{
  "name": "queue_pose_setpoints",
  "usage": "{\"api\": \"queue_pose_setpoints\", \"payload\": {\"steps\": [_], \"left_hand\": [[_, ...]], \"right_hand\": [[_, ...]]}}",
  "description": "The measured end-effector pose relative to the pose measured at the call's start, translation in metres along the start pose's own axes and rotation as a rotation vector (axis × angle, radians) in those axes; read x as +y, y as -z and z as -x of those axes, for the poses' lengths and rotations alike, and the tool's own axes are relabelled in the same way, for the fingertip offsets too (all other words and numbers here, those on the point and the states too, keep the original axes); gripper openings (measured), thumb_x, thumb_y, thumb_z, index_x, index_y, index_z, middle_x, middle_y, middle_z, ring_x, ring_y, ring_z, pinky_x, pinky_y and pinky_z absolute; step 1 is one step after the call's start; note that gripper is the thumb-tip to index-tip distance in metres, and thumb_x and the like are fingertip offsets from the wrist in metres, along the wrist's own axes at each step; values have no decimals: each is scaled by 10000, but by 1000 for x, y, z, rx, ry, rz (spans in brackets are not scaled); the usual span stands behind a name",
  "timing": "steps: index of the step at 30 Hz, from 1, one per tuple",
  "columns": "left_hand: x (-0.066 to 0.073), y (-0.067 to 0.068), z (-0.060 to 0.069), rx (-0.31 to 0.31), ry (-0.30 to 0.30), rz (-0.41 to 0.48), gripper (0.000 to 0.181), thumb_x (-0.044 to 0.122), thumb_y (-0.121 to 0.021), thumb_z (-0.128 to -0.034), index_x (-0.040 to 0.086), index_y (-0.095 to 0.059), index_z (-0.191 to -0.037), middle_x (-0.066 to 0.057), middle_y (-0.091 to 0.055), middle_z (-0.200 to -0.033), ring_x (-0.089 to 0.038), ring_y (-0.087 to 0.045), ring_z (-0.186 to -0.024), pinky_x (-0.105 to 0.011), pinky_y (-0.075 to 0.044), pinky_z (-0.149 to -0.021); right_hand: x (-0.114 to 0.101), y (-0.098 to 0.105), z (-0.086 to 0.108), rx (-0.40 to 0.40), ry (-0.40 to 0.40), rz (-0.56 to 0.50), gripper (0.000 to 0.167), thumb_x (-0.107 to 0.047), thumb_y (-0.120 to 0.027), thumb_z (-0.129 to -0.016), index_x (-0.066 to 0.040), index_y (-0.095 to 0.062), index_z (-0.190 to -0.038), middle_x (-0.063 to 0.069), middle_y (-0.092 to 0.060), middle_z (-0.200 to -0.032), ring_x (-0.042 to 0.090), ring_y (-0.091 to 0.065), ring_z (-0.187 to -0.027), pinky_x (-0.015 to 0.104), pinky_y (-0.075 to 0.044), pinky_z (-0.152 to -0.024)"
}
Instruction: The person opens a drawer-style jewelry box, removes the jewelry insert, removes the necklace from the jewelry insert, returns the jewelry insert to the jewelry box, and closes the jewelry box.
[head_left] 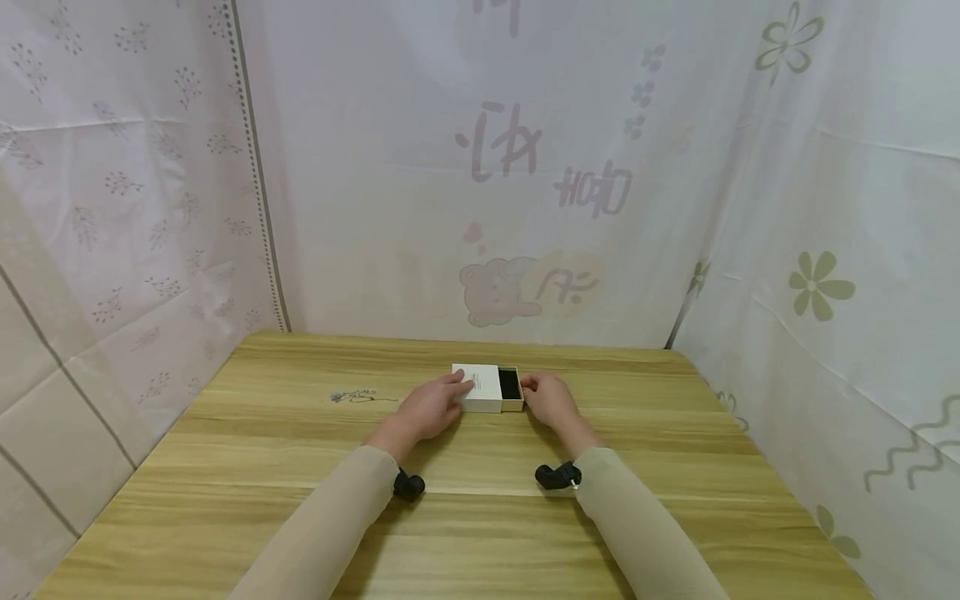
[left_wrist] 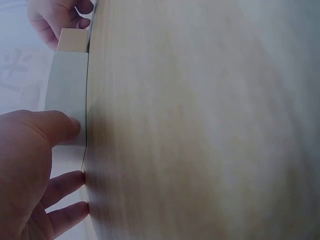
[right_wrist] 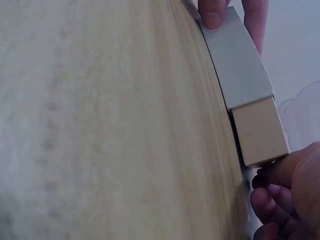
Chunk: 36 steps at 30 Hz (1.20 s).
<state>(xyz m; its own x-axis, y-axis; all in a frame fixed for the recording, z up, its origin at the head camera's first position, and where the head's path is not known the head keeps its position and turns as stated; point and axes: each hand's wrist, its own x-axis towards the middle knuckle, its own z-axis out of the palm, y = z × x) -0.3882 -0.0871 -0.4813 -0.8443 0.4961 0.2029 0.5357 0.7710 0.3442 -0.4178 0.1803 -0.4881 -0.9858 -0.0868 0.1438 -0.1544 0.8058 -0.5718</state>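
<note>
A small white drawer-style box lies flat on the wooden table, with printed text on its lid. Its inner tray sticks out partway to the right, showing a black lining and a tan side. My left hand grips the white sleeve at its left end; in the left wrist view the thumb presses the near side. At the tray's outer end is my right hand, its thumb and curled fingers pinching that end. What lies between those fingertips is partly hidden in the right wrist view.
A thin chain necklace with a bluish part lies loosely on the table, left of my left hand. Patterned white curtains enclose the table at the back and both sides. Black wrist devices sit at both cuffs.
</note>
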Motion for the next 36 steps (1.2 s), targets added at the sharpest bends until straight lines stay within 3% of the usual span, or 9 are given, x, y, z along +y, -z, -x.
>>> {"api": "queue_pose_setpoints", "payload": {"steps": [20, 36], "left_hand": [[-2, -2, 0, 5, -2, -2, 535, 131, -686, -1082, 123, -579, -1606, -177, -452, -1728, -391, -516, -1554, -537, -462, -1261], [-2, -4, -1, 9, 1, 24, 540, 121, -671, -1088, 119, -561, -1617, -173, -431, -1740, -404, -501, -1562, -553, -437, -1278]], "right_hand": [[-5, -5, -1, 15, -6, 3, 233, -67, -618, -1059, 11, -778, -1209, 150, -796, -1128, 311, -729, -1063, 516, -595, -1005], [-13, -9, -1, 4, -2, 14, 232, -79, -619, -1069, -15, -790, -1212, 149, -803, -1181, 327, -741, -1119, 509, -602, -1022]]}}
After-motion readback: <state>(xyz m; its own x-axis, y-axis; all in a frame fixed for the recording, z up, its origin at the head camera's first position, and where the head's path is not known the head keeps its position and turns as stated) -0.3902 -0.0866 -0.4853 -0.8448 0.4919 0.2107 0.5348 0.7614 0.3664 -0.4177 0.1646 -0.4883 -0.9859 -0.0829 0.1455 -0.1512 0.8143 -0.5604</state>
